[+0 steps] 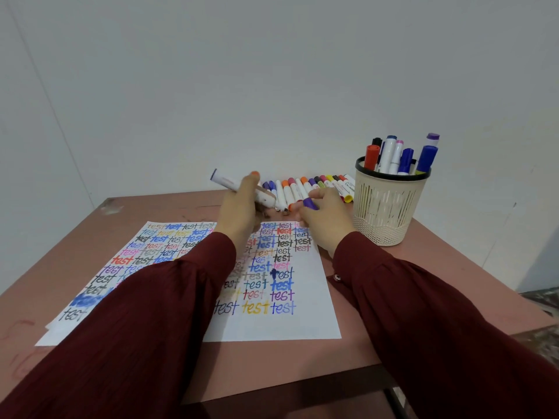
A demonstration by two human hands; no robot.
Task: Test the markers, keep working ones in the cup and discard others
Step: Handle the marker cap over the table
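The left hand (240, 207) has its grip closed around a white marker with a purple end (225, 181) and holds it slanted above the far edge of the white paper sheet covered with coloured "test" words (287, 325). The right hand (326, 219) pinches a small purple cap (310, 203) in its grip, near the marker's lower end. Behind both hands, a row of white markers with coloured caps (302, 189) lies along the far edge of the pink-brown desk (438, 267). To the right stands a beige mesh cup with a black rim (384, 207), with several markers upright inside.
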